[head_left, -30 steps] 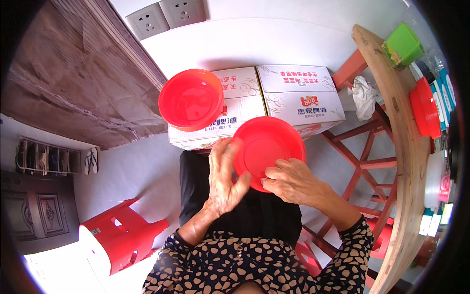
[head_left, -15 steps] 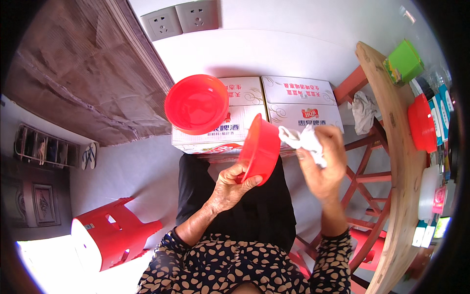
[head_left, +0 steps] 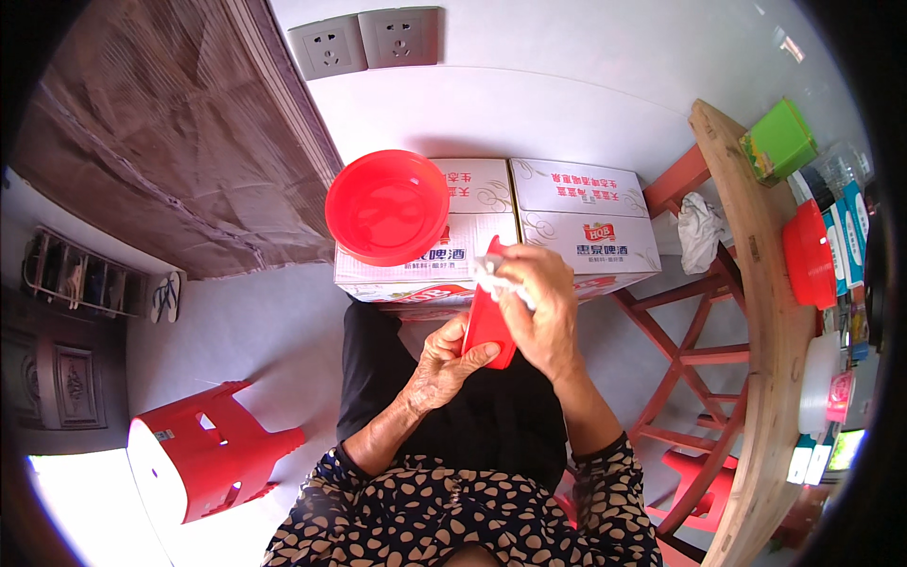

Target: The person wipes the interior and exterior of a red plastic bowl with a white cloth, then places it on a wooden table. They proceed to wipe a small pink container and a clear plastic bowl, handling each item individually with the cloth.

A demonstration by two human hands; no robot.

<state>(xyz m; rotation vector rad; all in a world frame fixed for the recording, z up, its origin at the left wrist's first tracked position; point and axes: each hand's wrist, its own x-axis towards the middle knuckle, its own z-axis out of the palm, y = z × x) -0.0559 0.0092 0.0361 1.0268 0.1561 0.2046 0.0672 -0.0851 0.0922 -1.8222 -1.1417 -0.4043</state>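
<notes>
A red plastic bowl [head_left: 487, 328] is tipped on its side above my lap. My left hand [head_left: 438, 371] grips its lower end, thumb pressed on the red surface. Closed around a crumpled white cloth [head_left: 511, 290], my right hand [head_left: 547, 312] presses it against the upper part of the bowl and hides much of that side. A second, larger-looking red bowl [head_left: 387, 200] rests upright on the left end of the white printed cartons [head_left: 590, 194] in front of me.
To the right, a wooden table [head_left: 767, 274] carries a red bowl [head_left: 810, 255], a green container [head_left: 780, 140] and boxes. A white rag [head_left: 700, 231] hangs beside its reddish legs. A red stool [head_left: 210, 444] lies tipped at left, with slippers [head_left: 166, 297] farther back.
My right hand has moved left with the white cloth, from beside the bowl to against it. The held bowl has turned and looks narrower now.
</notes>
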